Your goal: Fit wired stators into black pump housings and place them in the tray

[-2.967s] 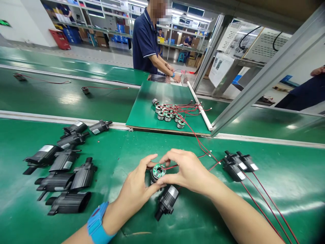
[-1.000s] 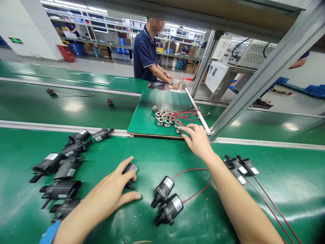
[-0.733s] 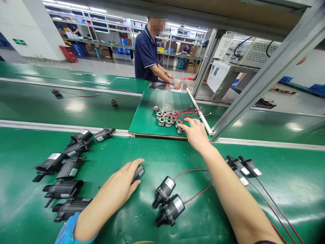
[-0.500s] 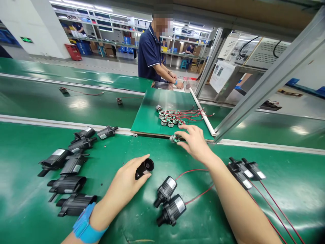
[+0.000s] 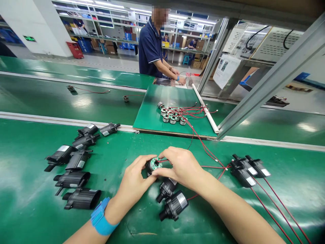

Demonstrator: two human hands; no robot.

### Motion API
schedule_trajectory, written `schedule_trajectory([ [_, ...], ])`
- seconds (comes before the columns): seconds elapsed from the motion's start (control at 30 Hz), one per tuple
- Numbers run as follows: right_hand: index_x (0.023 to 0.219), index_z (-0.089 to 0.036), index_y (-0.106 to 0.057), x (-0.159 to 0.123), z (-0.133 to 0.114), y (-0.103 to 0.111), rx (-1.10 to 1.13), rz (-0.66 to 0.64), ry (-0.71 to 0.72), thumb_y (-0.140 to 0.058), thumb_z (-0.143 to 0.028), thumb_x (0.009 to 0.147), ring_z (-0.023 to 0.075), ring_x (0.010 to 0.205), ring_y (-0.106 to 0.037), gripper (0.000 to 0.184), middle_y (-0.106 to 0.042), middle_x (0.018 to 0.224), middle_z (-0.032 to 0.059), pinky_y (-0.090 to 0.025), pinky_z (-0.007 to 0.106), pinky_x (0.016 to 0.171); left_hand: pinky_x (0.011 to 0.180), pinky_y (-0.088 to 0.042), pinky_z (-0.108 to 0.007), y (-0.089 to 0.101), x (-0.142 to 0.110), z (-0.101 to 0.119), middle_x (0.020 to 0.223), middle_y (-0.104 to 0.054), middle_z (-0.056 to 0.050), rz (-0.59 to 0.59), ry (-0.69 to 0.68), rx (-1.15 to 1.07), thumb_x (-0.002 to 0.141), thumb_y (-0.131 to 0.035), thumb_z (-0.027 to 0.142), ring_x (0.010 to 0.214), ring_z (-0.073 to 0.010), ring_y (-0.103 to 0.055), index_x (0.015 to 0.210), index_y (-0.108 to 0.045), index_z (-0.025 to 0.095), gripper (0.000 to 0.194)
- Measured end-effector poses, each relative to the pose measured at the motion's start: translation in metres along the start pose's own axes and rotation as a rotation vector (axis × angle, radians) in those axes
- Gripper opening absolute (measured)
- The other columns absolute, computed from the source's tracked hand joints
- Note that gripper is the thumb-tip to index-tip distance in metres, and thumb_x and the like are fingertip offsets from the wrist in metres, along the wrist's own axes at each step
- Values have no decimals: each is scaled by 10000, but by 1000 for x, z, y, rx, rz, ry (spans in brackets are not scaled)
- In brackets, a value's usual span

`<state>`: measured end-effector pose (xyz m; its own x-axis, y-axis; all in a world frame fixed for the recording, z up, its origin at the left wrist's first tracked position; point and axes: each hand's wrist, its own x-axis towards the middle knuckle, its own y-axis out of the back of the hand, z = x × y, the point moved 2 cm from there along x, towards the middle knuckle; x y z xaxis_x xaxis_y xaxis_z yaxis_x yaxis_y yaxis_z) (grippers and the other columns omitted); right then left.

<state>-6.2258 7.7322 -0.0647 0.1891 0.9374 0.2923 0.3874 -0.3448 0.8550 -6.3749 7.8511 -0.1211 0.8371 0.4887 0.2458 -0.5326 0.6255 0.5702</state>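
Reference point for all positions: the raised board [image 5: 149,117].

Hand state: on the near side of the raised board, your left hand [image 5: 130,178] is closed around a black housing [image 5: 147,166]. Your right hand [image 5: 185,166] pinches a round coil unit [image 5: 152,164], green circuit face up, at the mouth of that housing. Seating depth is not visible, and neither is any gap at the hidden rim.

CAUTION 1: Misalignment. If pressure from your right thumb and fingers is uneven, the coil unit could tilt and jam in the mouth.

CAUTION 2: Circuit damage. The circuit face is exposed between your fingertips. A slip or a push on the solder side could mark it or lift a joint.

CAUTION 3: Lead strain. The red lead [image 5: 164,160] passes beneath your right hand. A trapped or taut lead could pull at its connection.

CAUTION 4: Tangling. Loose leads [image 5: 200,140] hang over the near edge of the raised board, and others cross short of the pump group [image 5: 245,171], to the right and nearer you than the board. A snag could drag units from the coil cluster [image 5: 173,119] on top of the board.

CAUTION 5: Collision. Two pumps [image 5: 175,205] lie farther out on the near side of the raised board, one partly under your right hand. A lowered wrist could knock them.
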Motion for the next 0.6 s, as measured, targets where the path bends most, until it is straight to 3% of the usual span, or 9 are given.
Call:
schedule_trajectory([
  [0.17, 774, -187, -629, -1, 0, -9, -174, 155, 28, -563, -778, 845, 154, 662, -617, 598, -665, 720, 14, -375, 282, 628, 866, -603, -334, -4, -1, 1, 1126, -688, -17, -8, -3, -31, 811, -687, 180, 1025, -194, -670, 1195, -615, 268, 400],
  [0.33, 740, -189, -603, 0, -2, -12, -230, 135, 43, -452, -863, 824, 154, 632, -607, 695, -647, 687, 14, -351, 292, 617, 863, -607, -328, -4, -1, 1, 1154, -684, -17, -29, -1, -40, 780, -672, 131, 1055, -197, -669, 1203, -606, 280, 453],
  [0.47, 984, -183, -643, -1, -3, -10, -139, 41, -9, -510, -880, 770, 187, 737, -659, 741, -697, 827, 30, -387, 287, 638, 884, -621, -342, -3, -1, -2, 1182, -660, -41, -8, 4, -101, 801, -731, 253, 1088, -210, -680, 1227, -525, 265, 474],
  [0.6, 1204, -255, -626, -3, -4, -7, 4, -95, 48, -614, -690, 879, 175, 857, -681, 544, -721, 971, 15, -421, 263, 692, 845, -629, -344, -3, -5, -7, 1145, -644, -49, 36, -65, -59, 861, -694, 344, 1010, -203, -705, 1169, -472, 252, 391],
])
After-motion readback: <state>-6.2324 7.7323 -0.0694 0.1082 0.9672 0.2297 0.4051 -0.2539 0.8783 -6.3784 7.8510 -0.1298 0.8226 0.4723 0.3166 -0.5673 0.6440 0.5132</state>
